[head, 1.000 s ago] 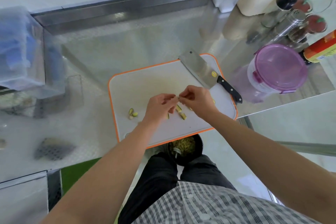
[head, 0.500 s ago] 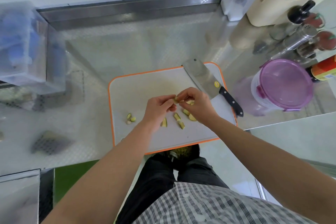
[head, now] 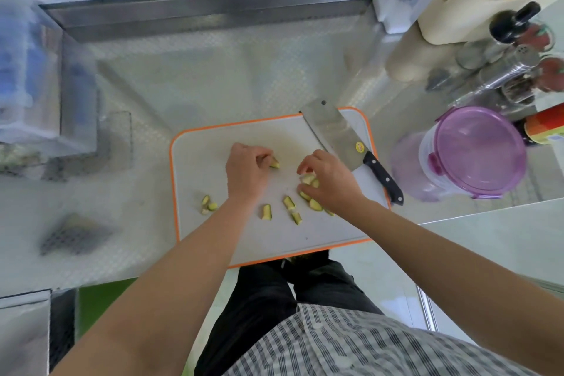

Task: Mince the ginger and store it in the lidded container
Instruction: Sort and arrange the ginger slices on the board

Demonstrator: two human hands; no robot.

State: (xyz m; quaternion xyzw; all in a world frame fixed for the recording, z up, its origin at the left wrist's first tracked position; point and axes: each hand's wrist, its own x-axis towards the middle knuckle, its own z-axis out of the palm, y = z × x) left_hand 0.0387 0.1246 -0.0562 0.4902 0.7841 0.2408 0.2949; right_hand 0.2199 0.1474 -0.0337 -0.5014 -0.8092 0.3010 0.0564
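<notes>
Several pale ginger pieces (head: pixel 288 202) lie scattered on a white cutting board with an orange rim (head: pixel 213 241). My left hand (head: pixel 245 174) is over the board's middle and pinches one ginger piece (head: pixel 275 163) with curled fingers. My right hand (head: pixel 329 181) is at the board's right side, its fingers curled round a small clump of ginger pieces (head: pixel 309 179). A cleaver with a black handle (head: pixel 335 134) lies flat on the board's far right corner. The lidded container with a purple lid (head: pixel 476 151) stands on the counter to the right of the board.
Spice shakers, bottles and a cream holder (head: pixel 500 64) crowd the back right. A clear plastic box (head: pixel 33 76) stands at the left. A metal counter edge (head: pixel 213 9) runs along the back. A dark mesh item (head: pixel 73 235) lies front left.
My hands were together pulling at one ginger piece; now they have moved apart, left hand keeping one piece, right hand down on the clump at the right. The camera view has shifted closer.
</notes>
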